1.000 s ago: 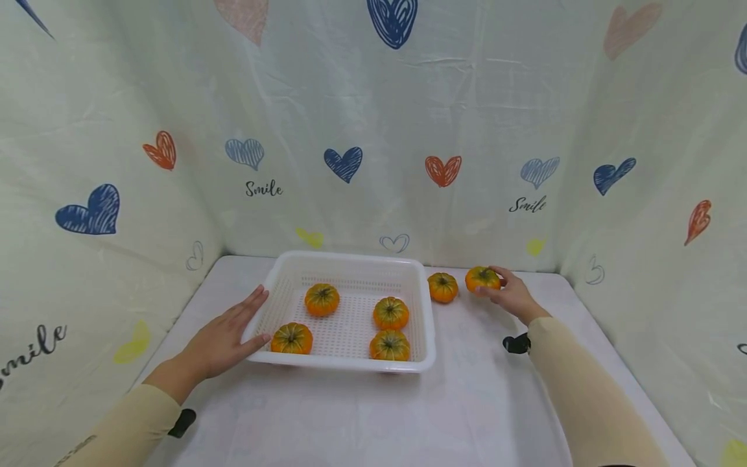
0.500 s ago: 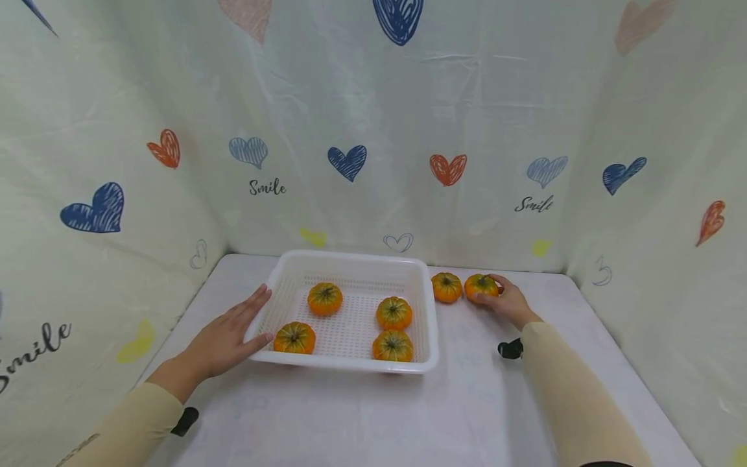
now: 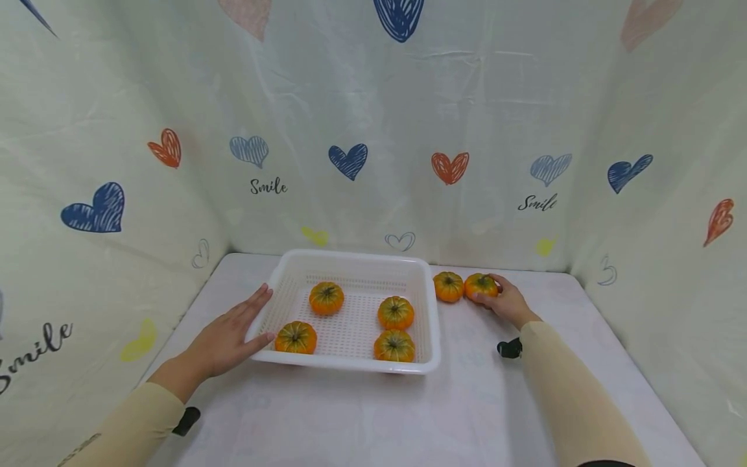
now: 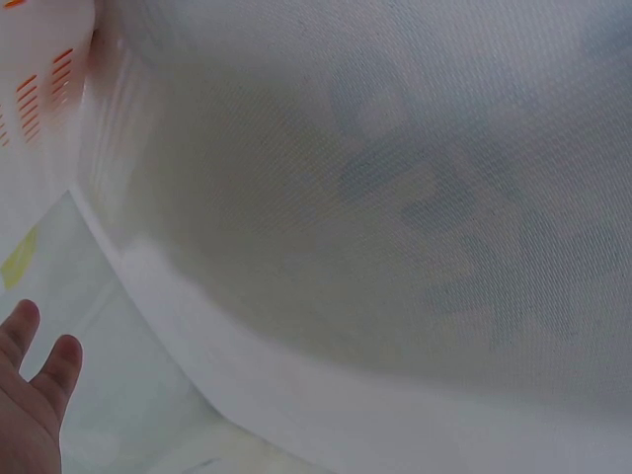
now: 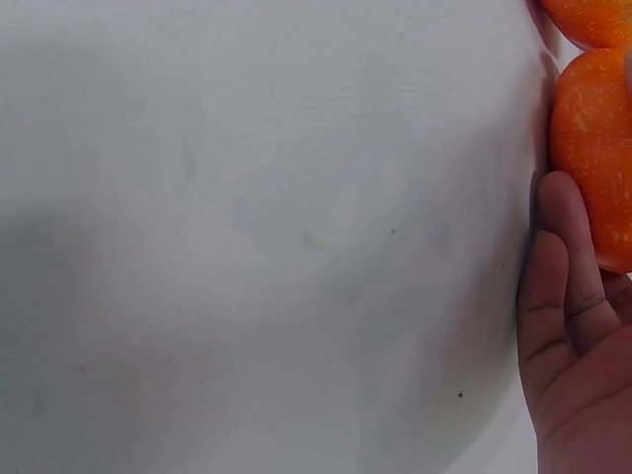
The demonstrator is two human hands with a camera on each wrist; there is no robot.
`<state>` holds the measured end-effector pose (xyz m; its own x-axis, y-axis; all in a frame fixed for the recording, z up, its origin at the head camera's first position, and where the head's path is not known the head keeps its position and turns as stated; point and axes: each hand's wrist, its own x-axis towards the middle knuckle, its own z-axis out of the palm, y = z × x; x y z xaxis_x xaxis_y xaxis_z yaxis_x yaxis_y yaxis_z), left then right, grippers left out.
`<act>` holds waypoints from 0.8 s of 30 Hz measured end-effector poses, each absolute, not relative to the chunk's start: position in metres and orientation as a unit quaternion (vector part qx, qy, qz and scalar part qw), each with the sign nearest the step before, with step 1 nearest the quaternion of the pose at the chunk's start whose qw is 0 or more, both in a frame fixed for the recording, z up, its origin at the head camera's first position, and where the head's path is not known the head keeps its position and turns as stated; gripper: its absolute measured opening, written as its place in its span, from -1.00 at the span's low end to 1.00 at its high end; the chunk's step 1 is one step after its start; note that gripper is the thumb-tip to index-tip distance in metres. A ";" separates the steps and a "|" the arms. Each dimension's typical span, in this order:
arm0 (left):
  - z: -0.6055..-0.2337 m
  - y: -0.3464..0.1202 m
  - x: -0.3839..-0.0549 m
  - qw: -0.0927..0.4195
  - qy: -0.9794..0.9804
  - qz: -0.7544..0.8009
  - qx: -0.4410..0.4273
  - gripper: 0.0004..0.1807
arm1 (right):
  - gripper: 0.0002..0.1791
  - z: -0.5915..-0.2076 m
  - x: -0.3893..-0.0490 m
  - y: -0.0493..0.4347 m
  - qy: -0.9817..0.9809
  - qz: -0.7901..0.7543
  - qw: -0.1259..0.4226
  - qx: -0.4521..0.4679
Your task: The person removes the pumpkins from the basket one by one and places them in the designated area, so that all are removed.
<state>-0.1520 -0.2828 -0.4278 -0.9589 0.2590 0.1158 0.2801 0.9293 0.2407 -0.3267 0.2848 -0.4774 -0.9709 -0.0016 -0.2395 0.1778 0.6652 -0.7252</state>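
Note:
My right hand holds a small orange-and-green pumpkin at the back right of the table, thumb in front and fingers behind. A second small pumpkin sits just left of it, by the right wall of a white plastic basket. In the right wrist view, the held pumpkin shows at the right edge with fingertips against it. Several more pumpkins, one of them at the front left, lie inside the basket. With straight, spread fingers, my left hand rests at the basket's left rim.
A white cloth covers the table. Behind and on both sides hang pale curtains printed with hearts and the word "Smile". The back curtain comes down close behind the basket and the two outside pumpkins.
The right hand has brought its pumpkin slightly left and down, up beside the other outside pumpkin, and has then stayed almost still. The left hand keeps its place at the basket; the head view has shifted slightly.

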 end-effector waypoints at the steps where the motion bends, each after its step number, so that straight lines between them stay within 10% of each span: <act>1: -0.428 -0.283 -0.152 0.042 -0.981 -0.129 -0.138 -0.06 | 0.10 -0.477 -0.327 0.284 0.906 -0.406 0.112 0.050; 24: -0.432 -0.286 -0.154 0.046 -0.981 -0.128 -0.139 -0.05 | 0.20 -0.473 -0.325 0.286 0.907 -0.397 0.135 0.051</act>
<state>-0.1541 -0.2855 -0.4320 -0.9569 0.2619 0.1255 0.2853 0.9285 0.2376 -0.3250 0.2863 -0.4730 -0.9586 -0.0147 -0.2845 0.1990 0.6798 -0.7058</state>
